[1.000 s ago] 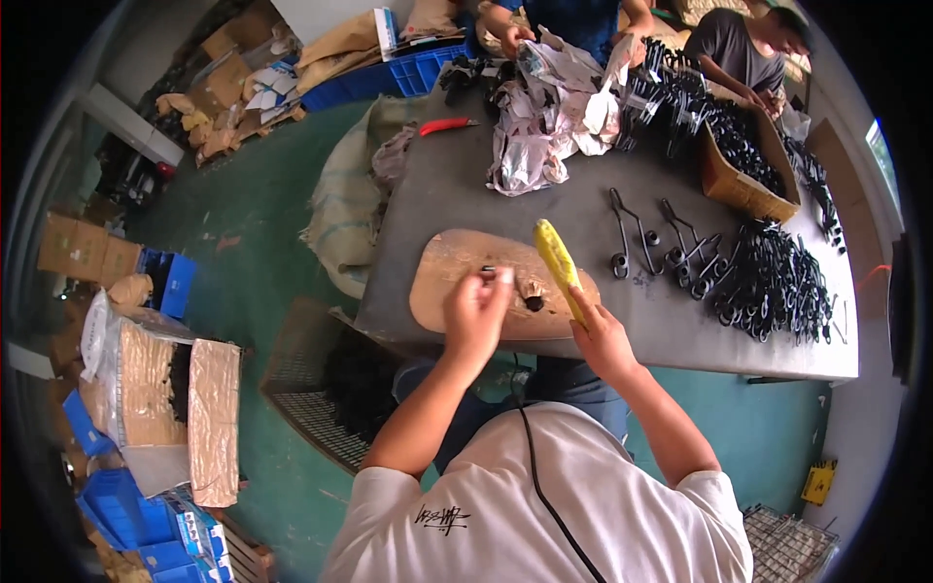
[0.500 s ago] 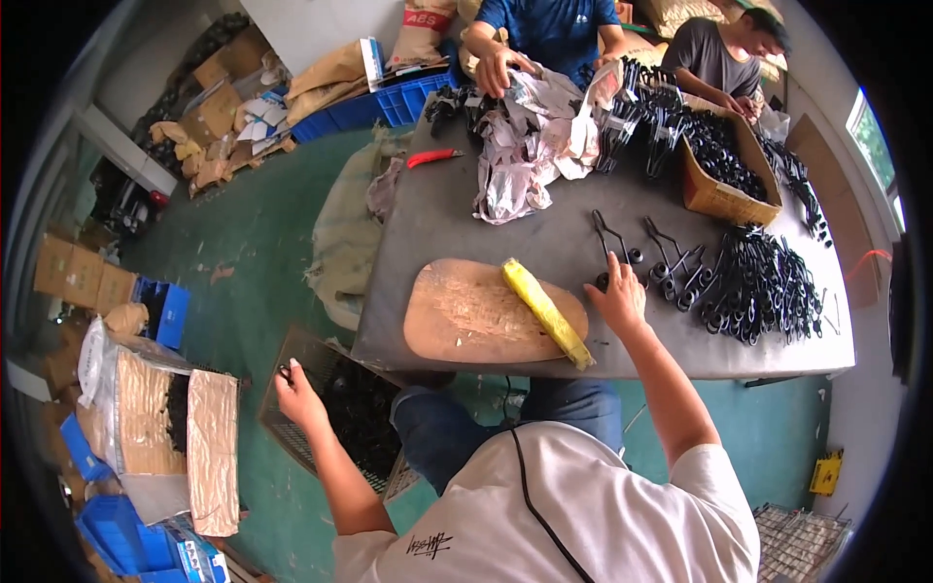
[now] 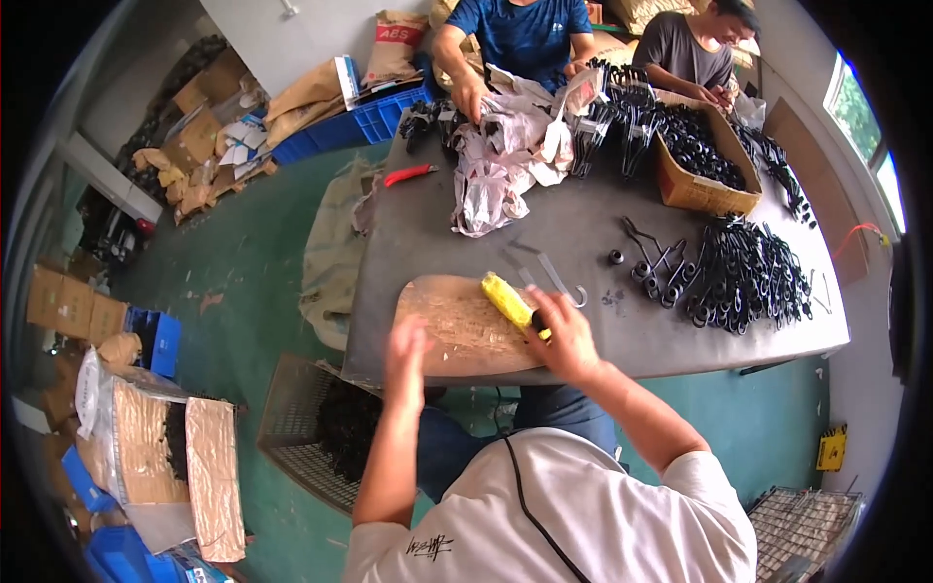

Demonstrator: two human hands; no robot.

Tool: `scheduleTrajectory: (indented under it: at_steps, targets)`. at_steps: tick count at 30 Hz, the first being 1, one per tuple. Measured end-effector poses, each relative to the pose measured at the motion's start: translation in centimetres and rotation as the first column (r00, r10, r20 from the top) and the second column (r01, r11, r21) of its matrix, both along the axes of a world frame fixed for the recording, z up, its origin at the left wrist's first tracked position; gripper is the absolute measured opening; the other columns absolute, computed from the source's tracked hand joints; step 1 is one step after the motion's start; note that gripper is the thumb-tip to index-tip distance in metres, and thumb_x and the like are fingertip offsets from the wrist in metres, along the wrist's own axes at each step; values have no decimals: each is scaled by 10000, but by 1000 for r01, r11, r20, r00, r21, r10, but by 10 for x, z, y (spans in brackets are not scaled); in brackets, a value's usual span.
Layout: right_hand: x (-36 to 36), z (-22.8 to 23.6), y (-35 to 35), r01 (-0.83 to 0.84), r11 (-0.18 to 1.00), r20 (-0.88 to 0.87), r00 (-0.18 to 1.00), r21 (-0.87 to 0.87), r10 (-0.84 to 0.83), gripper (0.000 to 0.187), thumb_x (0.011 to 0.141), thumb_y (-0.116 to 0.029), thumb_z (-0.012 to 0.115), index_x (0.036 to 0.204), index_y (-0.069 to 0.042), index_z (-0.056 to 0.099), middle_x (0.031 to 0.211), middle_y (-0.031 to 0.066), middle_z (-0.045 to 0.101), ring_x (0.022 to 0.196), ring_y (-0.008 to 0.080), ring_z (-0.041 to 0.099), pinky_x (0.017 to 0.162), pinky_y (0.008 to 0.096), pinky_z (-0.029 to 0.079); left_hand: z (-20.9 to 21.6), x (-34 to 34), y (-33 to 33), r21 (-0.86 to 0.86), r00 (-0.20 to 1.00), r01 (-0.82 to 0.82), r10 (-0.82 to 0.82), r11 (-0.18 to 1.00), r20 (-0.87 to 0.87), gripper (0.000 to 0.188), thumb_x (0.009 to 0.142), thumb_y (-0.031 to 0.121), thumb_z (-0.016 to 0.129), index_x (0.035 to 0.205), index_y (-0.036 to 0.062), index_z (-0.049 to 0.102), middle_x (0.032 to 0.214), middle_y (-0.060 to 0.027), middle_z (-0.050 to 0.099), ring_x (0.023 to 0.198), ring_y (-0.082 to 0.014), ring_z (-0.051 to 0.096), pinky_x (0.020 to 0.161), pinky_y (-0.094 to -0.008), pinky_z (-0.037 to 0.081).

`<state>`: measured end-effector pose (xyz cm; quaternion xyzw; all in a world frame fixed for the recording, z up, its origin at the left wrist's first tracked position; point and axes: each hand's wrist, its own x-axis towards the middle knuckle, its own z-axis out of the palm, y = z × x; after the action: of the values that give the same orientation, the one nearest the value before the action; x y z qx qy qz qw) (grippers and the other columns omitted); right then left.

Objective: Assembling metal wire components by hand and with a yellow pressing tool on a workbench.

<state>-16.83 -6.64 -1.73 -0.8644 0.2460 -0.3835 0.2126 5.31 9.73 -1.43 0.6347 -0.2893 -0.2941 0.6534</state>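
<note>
My right hand (image 3: 567, 335) gripped a blurred forked rod (image 3: 550, 272) by its near end, its long axis slanting forward-left beyond the grip. Whether the left hand (image 3: 406, 345) held anything, I could not tell.

Rough wood-like board (image 3: 459, 342), glossy yellow wrapped bar (image 3: 504, 299), smooth grey tabletop (image 3: 406, 231), crumpled papery wrapping (image 3: 486, 189)

Clear run from the board (image 3: 457, 340) up to the red knife (image 3: 408, 176)! Crumpled plastic (image 3: 489, 189) walls its right; box (image 3: 707, 197) and black pile (image 3: 753, 280) block the bench's (image 3: 593, 228) right side.
</note>
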Motion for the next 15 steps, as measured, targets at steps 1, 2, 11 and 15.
scheduleTrajectory:
  at_steps: [1, 2, 11, 15]
  targets:
    - [5, 6, 12, -77, 993, 0, 997, -86, 78, 670, 773, -60, 738, 1395, -86, 490, 1136, 182, 590, 981, 375, 621, 834, 427, 530, 1, -19, -17, 19, 977, 126, -120, 992, -179, 568, 1022, 428, 522, 1438, 51, 434, 1377, -109, 555, 1196, -172, 540, 1019, -341, 423]
    - [8, 7, 24, -147, 986, -37, 989, -82, 144, 685, 772, -79, 750, 1402, -72, 483, 1155, 184, 597, 1001, 375, 621, 850, 428, 526, 10, -41, -32, -48, 939, 227, -232, 973, -253, 594, 1044, 418, 476, 1491, 39, 381, 1385, -100, 550, 1172, -174, 548, 1054, -323, 383]
    - [-23, -3, -66, 285, 883, -22, 949, -374, -316, 476, 751, -25, 670, 1218, -84, 596, 1076, 121, 608, 893, 328, 579, 781, 455, 475, -5, -23, -33, -125, 865, 64, -118, 990, -488, 339, 998, 244, 592, 1280, 59, 568, 1017, -65, 690, 749, -104, 588, 709, -250, 490]
    - [-46, -53, -168, 471, 789, -474, 632, -395, -614, 328, 897, -275, 596, 1162, -81, 607, 1075, 85, 614, 1063, 273, 561, 870, 440, 435, 8, -10, -23, -105, 879, 62, -104, 993, -466, 340, 990, 246, 606, 1275, 62, 582, 1025, -49, 683, 680, -73, 512, 665, -215, 462]
